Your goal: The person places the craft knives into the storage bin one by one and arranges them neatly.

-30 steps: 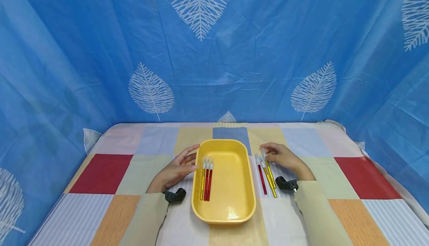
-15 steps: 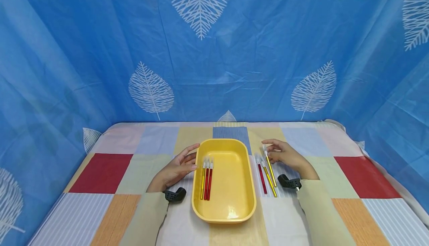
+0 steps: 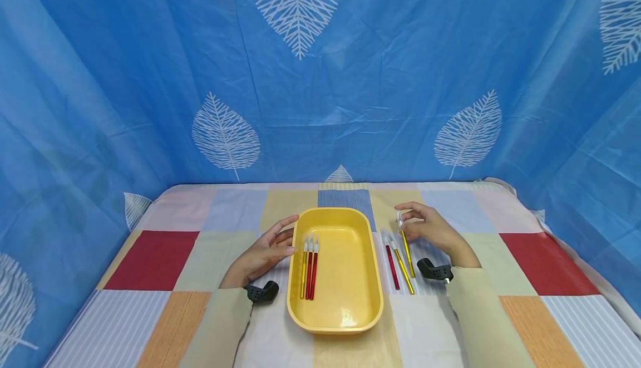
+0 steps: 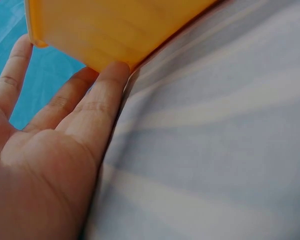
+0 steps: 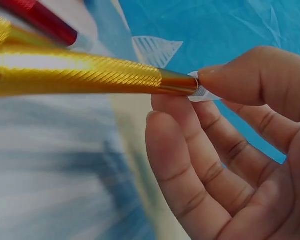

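In my right hand [image 3: 432, 229], thumb and fingers pinch a gold craft knife [image 3: 408, 254] at its clear-capped end. The right wrist view shows its knurled gold handle [image 5: 85, 72] pointing left from the fingertips. Against the left side of a yellow tray [image 3: 373, 279] my left hand [image 3: 262, 254] rests with fingers extended, and fingertips [image 4: 115, 72] touch the wall near its base. Inside the tray, along its left, lie a gold craft knife [image 3: 303, 273] and two red craft knives [image 3: 314, 276], caps pointing away.
Just right of the tray, a red craft knife [image 3: 393, 268] and another gold craft knife [image 3: 403, 270] lie side by side on the patchwork cloth [image 3: 350, 351]. Behind the table hangs a blue curtain [image 3: 320, 112] with white leaf prints.
My right hand has lifted the capped end of the gold craft knife and shifted it slightly right and away from the other two. The left hand and the tray stay in place.
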`<state>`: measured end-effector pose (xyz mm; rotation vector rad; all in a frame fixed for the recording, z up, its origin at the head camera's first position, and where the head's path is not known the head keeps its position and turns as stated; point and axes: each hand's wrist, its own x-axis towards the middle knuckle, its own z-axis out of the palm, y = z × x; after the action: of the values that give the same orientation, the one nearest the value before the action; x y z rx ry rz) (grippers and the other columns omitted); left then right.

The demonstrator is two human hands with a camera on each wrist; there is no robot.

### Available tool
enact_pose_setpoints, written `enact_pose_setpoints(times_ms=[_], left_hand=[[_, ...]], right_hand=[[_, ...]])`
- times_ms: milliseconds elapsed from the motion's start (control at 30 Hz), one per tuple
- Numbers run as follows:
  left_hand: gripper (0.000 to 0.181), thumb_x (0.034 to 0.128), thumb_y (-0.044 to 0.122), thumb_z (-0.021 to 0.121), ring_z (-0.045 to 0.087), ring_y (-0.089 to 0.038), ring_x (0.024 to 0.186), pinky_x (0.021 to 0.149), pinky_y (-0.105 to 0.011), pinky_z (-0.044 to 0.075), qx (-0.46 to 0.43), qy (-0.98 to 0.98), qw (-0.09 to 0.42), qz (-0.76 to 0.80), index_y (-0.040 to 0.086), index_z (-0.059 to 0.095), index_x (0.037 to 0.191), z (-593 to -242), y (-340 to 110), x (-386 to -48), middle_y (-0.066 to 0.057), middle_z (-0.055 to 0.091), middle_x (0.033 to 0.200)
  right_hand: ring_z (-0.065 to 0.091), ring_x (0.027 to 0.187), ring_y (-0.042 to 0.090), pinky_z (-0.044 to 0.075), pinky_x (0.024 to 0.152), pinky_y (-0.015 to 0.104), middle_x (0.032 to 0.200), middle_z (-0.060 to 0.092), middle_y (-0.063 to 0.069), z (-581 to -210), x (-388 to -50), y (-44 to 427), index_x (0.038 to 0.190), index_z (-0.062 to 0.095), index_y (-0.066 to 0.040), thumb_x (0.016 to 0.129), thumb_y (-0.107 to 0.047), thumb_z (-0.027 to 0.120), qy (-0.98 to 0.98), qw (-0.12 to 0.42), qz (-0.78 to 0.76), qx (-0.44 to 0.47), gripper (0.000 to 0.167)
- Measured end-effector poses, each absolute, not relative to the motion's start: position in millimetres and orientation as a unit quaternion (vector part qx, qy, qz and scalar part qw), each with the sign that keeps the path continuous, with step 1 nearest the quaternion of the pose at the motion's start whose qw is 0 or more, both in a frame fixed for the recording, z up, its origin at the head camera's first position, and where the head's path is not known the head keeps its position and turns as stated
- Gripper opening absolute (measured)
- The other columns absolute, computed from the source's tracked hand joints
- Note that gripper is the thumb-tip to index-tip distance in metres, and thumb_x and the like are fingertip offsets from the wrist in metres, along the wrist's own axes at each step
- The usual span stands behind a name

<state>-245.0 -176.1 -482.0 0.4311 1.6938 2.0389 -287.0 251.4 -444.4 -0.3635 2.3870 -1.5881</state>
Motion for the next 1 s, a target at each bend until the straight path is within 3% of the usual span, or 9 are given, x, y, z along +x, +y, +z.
enact_pose_setpoints(times_ms=[233,667,1000], left_hand=[[0.084,0.1032,-0.001,0.066,0.042,-0.036,0.155,0.116,-0.034,0.049,0.160,0.614,0.225,0.739,0.008,0.019,0.173,-484.6,-175.9,-246.0,-0.026,0.030,0.173],[0.085,0.1031,-0.002,0.065,0.038,-0.038,0.157,0.116,-0.034,0.049,0.152,0.616,0.228,0.738,0.009,0.019,0.173,-484.8,-175.5,-246.5,-0.025,0.029,0.174],[0.085,0.1032,-0.002,0.065,0.047,-0.029,0.150,0.115,-0.032,0.050,0.165,0.611,0.226,0.741,0.007,0.018,0.173,-486.0,-177.4,-247.1,-0.028,0.029,0.172]], right_hand=[[0.073,0.095,0.024,0.066,0.081,0.036,0.129,0.060,0.031,-431.5,-283.7,249.2,0.153,0.048,0.012,0.099,0.000,0.066,0.816,0.111,-0.548,-0.149,0.058],[0.074,0.091,0.015,0.066,0.083,0.035,0.123,0.061,0.027,-410.5,-276.4,241.9,0.149,0.051,0.012,0.102,0.002,0.066,0.809,0.092,-0.551,-0.186,0.050],[0.076,0.089,0.015,0.066,0.084,0.036,0.119,0.061,0.026,-391.1,-267.3,232.0,0.147,0.052,0.012,0.102,0.004,0.066,0.804,0.095,-0.549,-0.209,0.048]])
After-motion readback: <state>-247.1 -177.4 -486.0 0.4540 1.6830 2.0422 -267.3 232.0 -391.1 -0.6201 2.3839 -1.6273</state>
